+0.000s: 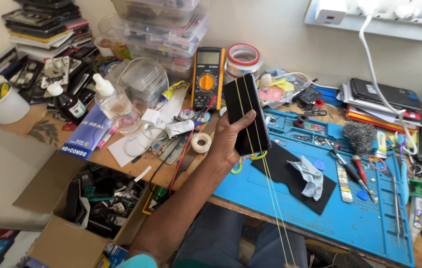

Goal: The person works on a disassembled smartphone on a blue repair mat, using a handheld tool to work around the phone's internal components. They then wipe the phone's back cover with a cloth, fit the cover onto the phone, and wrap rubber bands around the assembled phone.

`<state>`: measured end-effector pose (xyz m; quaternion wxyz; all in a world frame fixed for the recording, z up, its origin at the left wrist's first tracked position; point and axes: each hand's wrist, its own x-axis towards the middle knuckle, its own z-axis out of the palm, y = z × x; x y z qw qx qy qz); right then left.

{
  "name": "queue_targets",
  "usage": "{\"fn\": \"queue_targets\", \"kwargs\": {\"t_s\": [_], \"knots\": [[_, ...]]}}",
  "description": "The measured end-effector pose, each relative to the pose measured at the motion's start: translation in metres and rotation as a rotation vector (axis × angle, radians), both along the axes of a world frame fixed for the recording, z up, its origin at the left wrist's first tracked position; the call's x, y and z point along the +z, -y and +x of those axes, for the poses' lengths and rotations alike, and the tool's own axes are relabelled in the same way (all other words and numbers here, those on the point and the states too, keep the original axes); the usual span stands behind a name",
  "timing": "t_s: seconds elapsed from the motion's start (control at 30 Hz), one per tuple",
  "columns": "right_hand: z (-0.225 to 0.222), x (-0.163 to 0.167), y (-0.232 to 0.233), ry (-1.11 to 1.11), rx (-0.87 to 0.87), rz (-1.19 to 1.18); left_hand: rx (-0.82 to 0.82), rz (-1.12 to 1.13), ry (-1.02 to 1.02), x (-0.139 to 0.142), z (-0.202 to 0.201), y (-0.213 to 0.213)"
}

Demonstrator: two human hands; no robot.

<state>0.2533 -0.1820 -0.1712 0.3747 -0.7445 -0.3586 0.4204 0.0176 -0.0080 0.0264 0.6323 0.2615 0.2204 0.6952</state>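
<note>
— Holding position noted: which hand has the flat black rectangular phone (246, 115)?

— The left hand (231, 141), fingers clasped round its lower half, thumb lying across the front. The phone stands nearly upright, raised above the near left corner of the blue silicone work mat (350, 218).

— Anything on the phone?

— Thin yellow rubber bands (265, 173) run lengthwise over it and stretch taut down toward the bottom edge of the view.

— The right hand?

— Out of view; its grip cannot be reported.

— Surroundings?

— A yellow-and-black multimeter (207, 77) lies behind the phone, a small roll of pale tape (201, 142) just left of the wrist, and a crumpled grey cloth (309, 176) on a black pad (290, 178).
</note>
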Motion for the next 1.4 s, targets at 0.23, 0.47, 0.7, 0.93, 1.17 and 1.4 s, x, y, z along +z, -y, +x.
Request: {"fn": "queue_targets", "kwargs": {"t_s": [0.23, 0.47, 0.7, 0.93, 1.17, 1.4], "knots": [[0.030, -0.037, -0.003, -0.370, -0.267, 0.169, -0.162, 0.052, 0.297, 0.009, -0.003, 0.029], [0.043, 0.056, 0.013, -1.558, -0.069, 0.589, -0.321, 0.093, 0.702, -0.008, 0.025, 0.066], [-0.044, 0.183, 0.043, -1.909, 0.288, 0.509, -0.281, 0.293, 0.544, 0.005, 0.026, 0.083], [-0.039, 0.243, 0.020, -1.339, 0.458, 0.419, -0.125, 0.631, -0.701, 0.002, -0.006, 0.102], [-0.017, 0.275, 0.027, -0.966, 0.552, 0.540, -0.105, 0.923, -0.887, -0.029, -0.014, 0.087], [-0.017, 0.277, 0.026, -0.921, 0.606, 0.560, -0.053, 0.996, -0.959, -0.045, -0.008, 0.083]]}}
